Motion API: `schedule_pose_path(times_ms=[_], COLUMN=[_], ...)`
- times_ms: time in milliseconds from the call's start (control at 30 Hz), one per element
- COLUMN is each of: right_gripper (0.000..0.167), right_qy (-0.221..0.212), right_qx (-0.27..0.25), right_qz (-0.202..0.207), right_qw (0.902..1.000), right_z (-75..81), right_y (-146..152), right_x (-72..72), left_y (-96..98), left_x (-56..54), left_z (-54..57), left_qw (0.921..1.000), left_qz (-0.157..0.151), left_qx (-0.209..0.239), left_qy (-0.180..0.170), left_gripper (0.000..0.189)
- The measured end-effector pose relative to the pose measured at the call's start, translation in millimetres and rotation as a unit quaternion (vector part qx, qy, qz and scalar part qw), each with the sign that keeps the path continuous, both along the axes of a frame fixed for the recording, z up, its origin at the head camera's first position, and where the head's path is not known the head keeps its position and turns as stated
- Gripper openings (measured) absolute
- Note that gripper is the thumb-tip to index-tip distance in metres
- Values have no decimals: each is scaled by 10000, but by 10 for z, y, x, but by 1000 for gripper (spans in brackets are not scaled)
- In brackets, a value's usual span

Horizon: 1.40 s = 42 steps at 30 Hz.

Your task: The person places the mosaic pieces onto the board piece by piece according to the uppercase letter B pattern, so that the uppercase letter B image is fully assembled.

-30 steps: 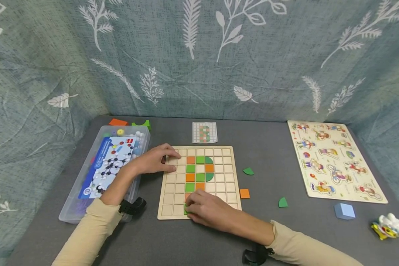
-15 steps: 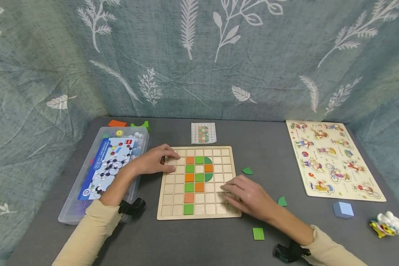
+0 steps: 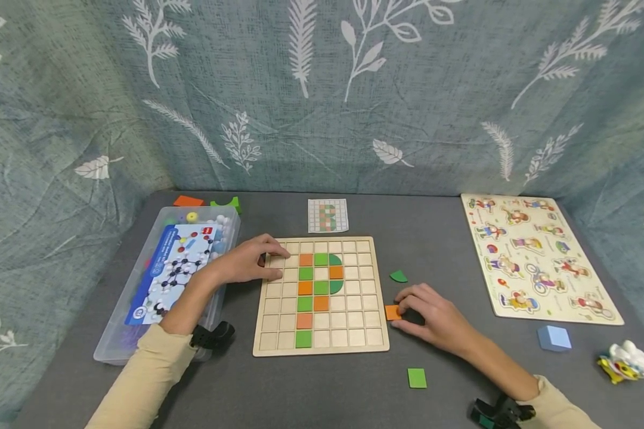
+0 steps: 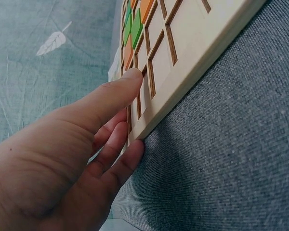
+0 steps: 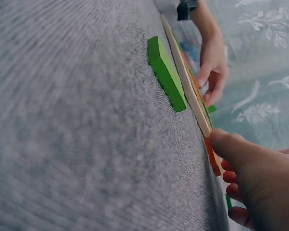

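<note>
A wooden grid board (image 3: pixel 354 336) lies in the middle, with several orange and green squares and dark green quarter-round pieces set in its cells. On its upper left corner rests my left hand (image 3: pixel 249 259); the left wrist view shows the thumb (image 4: pixel 120 89) lying over the cells and the other fingers at the edge. Beside the board's right edge, my right hand (image 3: pixel 432 316) pinches an orange square tile (image 3: pixel 392 313) between thumb and fingers, the tile flat on the table. A loose green square tile (image 3: pixel 417 378) lies nearer the front.
A small pattern card (image 3: pixel 328 215) lies behind the board. A green quarter-round piece (image 3: pixel 399 276) sits to its right. A plastic box (image 3: pixel 107 333) stands at left; a picture puzzle board (image 3: pixel 507 301), blue cube (image 3: pixel 554 338) and small toy (image 3: pixel 628 363) are at right.
My right hand has left the green square at the board's bottom row, moved right across the board, and come to the loose orange tile. The left hand has stayed at the corner.
</note>
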State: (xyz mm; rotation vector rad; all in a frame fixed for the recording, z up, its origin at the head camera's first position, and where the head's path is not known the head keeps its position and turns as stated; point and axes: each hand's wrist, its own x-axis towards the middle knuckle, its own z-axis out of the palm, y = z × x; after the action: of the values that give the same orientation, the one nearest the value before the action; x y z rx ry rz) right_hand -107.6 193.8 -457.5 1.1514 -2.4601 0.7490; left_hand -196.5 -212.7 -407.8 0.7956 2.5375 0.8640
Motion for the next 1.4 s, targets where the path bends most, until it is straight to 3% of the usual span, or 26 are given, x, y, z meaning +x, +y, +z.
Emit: schedule_pose_path(times_ms=[333,633,900,1100,1400], right_gripper=[25,26,18,17,13], right_qy=[-199,-435,-204,-78,33], right_qx=[-382,-408,-758,-1094,-976], right_qz=[295,400,733,1018,1583], right_qw=[9986,9974,9942,9887,9826], right_z=[-87,-84,-103,-36,40], right_y=[2,-1,-21,-132,-422], right_x=[-44,-54,-71,-28,89], left_y=[7,3,-3,-6,5], left_x=[9,18,26,23,10], left_z=[-1,-13,-14,0,20], left_qw=[10000,10000,10000,10000,10000], left_qz=[-12,-1,10,8,20], left_qx=[-6,31,24,41,10], left_qy=[53,59,41,0,-35], left_gripper=[40,40,41,41,42])
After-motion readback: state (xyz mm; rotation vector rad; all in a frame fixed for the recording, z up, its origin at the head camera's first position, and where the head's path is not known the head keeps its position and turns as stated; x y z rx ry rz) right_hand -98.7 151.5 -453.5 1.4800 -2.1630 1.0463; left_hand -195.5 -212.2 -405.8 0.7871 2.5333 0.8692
